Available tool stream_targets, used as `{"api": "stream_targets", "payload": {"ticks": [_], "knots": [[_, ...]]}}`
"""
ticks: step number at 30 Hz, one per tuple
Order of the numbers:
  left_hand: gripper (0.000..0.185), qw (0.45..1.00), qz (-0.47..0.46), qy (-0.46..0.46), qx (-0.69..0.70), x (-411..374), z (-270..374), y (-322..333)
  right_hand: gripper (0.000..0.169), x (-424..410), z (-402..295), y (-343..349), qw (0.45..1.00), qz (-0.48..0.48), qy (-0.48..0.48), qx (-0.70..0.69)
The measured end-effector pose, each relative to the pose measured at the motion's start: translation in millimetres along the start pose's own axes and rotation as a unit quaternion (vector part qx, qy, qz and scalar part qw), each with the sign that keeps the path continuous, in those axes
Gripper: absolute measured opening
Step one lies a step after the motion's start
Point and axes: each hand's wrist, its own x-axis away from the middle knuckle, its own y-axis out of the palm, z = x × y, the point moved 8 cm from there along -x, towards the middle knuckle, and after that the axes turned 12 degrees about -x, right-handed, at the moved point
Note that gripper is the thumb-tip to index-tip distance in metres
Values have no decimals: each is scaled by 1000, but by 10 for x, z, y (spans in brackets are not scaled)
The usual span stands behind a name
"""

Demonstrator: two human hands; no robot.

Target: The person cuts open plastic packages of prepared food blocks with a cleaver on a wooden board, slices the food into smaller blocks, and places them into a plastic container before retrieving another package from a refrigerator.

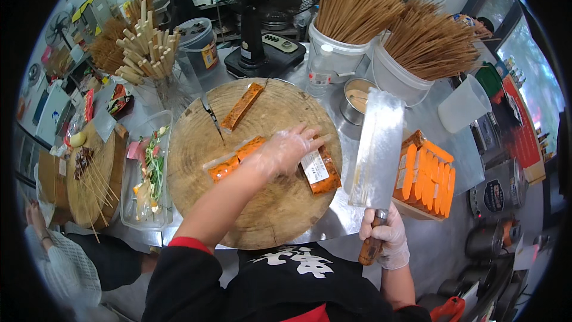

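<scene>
My left hand (286, 150), in a clear plastic glove, lies over the round wooden chopping block (263, 219), its fingers at the top of a labelled plastic-wrapped orange food pack (321, 170). Whether it grips the pack is unclear. Beside and partly under that forearm are more orange pieces in clear wrap (225, 167). A narrow orange strip (242, 107) lies farther back on the block. To the right of the block, my gloved right hand (386, 235) holds a cleaver by its wooden handle, the wide blade (377, 152) pointing away from me.
Right of the cleaver stands a box of orange pieces (426, 176). Behind the block are a steel bowl (356, 103), a plastic bottle (320, 71), a fan (254, 22) and buckets of skewers (342, 49). A clear tray of vegetables (147, 179) stands left; another person (67, 259) is beyond.
</scene>
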Motion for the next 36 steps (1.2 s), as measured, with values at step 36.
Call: {"api": "stream_targets", "payload": {"ticks": [36], "knots": [[90, 899, 145, -274, 309, 1175, 153, 381, 34, -417, 156, 637, 672, -59, 48, 736]]}}
